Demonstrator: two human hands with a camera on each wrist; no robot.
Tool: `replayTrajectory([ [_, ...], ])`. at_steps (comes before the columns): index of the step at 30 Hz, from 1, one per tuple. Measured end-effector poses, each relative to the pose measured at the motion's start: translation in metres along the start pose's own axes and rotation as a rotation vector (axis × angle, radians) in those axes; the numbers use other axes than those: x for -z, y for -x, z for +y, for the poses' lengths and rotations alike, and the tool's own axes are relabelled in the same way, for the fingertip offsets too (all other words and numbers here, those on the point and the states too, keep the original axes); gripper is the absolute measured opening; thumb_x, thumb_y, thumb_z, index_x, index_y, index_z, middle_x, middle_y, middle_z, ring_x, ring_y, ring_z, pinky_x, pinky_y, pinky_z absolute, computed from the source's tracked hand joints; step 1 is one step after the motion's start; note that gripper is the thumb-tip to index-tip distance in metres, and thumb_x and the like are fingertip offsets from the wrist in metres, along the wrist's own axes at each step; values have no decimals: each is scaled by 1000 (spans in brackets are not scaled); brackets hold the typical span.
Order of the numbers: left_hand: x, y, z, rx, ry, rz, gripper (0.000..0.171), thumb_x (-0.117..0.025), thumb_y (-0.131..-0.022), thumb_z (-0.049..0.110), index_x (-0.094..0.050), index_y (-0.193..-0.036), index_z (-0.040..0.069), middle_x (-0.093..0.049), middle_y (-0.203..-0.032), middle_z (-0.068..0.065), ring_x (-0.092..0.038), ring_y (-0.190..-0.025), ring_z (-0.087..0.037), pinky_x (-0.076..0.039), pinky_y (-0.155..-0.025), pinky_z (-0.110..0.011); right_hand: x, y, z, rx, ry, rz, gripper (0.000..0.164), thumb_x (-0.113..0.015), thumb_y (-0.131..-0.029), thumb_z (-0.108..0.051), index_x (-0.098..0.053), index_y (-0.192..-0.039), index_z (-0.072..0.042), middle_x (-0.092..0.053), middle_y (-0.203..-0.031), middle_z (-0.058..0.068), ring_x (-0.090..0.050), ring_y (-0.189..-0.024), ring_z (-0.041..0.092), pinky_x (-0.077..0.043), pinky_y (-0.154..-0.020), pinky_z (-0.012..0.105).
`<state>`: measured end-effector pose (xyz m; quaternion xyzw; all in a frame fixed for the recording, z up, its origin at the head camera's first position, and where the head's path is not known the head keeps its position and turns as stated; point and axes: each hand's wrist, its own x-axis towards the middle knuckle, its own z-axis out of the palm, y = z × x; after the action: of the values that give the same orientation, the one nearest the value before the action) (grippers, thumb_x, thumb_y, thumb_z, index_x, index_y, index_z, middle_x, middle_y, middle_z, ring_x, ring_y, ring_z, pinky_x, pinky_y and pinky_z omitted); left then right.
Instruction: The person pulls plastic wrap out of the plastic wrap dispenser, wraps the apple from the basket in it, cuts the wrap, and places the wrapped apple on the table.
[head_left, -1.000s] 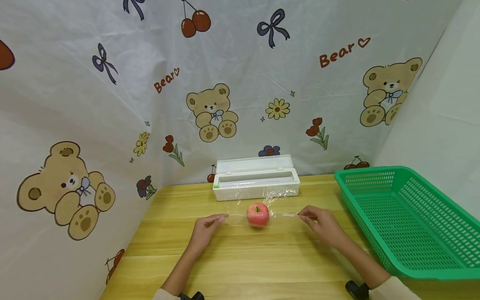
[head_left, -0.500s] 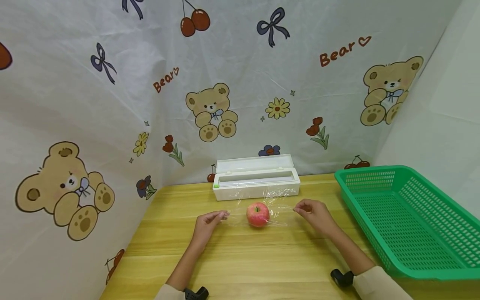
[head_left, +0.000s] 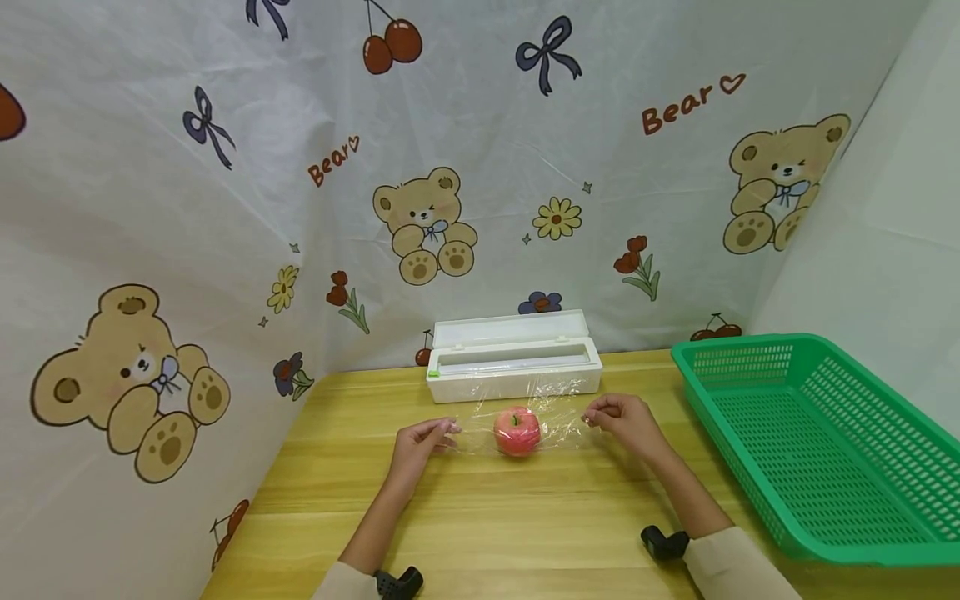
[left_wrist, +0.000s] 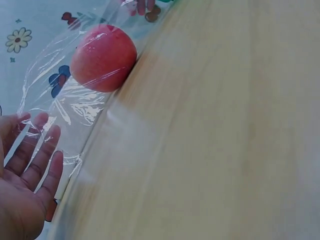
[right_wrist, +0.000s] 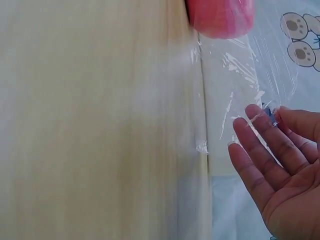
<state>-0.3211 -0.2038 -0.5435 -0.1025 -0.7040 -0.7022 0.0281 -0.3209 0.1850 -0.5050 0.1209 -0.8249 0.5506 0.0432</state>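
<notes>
A red apple [head_left: 517, 432] sits on the wooden table, with a sheet of clear plastic wrap [head_left: 558, 427] stretched across it. My left hand [head_left: 415, 450] pinches the wrap's left edge between thumb and index finger; in the left wrist view its other fingers spread under the film [left_wrist: 75, 107]. To the apple's right, my right hand [head_left: 628, 427] pinches the opposite edge, thumb against fingertip, as the right wrist view shows. Behind the apple stands a white wrap dispenser box [head_left: 513, 384] with its lid raised and a roll [head_left: 513, 364] inside. The film reaches toward the box's front.
A green plastic basket [head_left: 780, 546] stands on the right side of the table [head_left: 480, 533]. A white cloth [head_left: 480, 125] printed with bears hangs behind and to the left. A black wrist camera [head_left: 663, 543] sits on my right forearm, another [head_left: 399, 583] on my left.
My right hand has moved left and slightly away from me, toward the apple, with the wrap's edge. The wrap's near edge has gone slacker. My left hand has shifted only slightly.
</notes>
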Motion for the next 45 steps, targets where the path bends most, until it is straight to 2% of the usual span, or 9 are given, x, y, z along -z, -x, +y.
replayTrajectory([
  [4, -1, -3, 1, 3, -3, -2, 51, -68, -98, 35, -68, -122, -10, -77, -96, -13, -74, -81, -21, -62, -78, -37, 0, -5, 0, 3, -17, 7, 14, -67, -98, -5, -71, -100, 8, -75, -95, 22, -74, -89, 33, -62, -77, 40],
  [8, -2, -4, 0, 16, -14, 23, 44, -69, -98, 33, -71, -118, -7, -77, -94, -14, -73, -77, -21, -62, -74, -36, -1, -8, 1, -19, -49, 19, 14, -67, -97, -1, -70, -100, 12, -75, -92, 21, -75, -85, 29, -62, -77, 40],
  [12, -2, -4, 0, 49, -3, 54, 36, -71, -97, 30, -75, -111, -2, -77, -91, -14, -72, -73, -21, -62, -70, -32, -2, -10, 3, -44, -50, 37, 16, -67, -96, 1, -69, -101, 16, -74, -89, 24, -74, -84, 34, -62, -76, 41],
  [15, -2, -4, -1, 67, 14, 65, 35, -72, -96, 30, -75, -108, -3, -76, -91, -15, -71, -71, -20, -61, -69, -31, -2, -11, 3, -48, -53, 41, 17, -67, -96, 1, -68, -101, 17, -73, -87, 26, -73, -83, 37, -62, -73, 40],
  [23, -2, -3, -1, 77, 13, 129, 22, -66, -99, 11, -75, -102, -9, -76, -82, -12, -68, -65, -14, -58, -60, -25, -4, -14, 3, -87, -84, 35, 15, -66, -94, 5, -69, -101, 18, -73, -88, 25, -74, -78, 30, -63, -72, 38],
  [28, -1, -4, -1, 89, -13, 162, 21, -67, -99, 10, -75, -97, -10, -75, -80, -12, -64, -62, -12, -52, -56, -22, -3, -14, 5, -85, -62, 18, 13, -63, -92, 8, -69, -99, 16, -73, -90, 26, -74, -78, 31, -62, -68, 34],
  [35, -6, -9, -5, 123, -21, 117, 25, -69, -97, 12, -74, -99, -12, -75, -82, -14, -64, -64, -11, -52, -56, -22, 3, -5, 9, -155, 2, 30, 12, -65, -92, 4, -71, -98, 13, -74, -89, 23, -73, -75, 25, -61, -65, 28],
  [45, -3, -5, -7, 146, -4, 157, 22, -72, -94, 10, -75, -92, -12, -73, -75, -7, -60, -59, -10, -49, -52, -20, -1, -8, 12, -177, -17, -10, 11, -68, -90, 5, -72, -97, 13, -74, -86, 21, -73, -75, 23, -62, -66, 32],
])
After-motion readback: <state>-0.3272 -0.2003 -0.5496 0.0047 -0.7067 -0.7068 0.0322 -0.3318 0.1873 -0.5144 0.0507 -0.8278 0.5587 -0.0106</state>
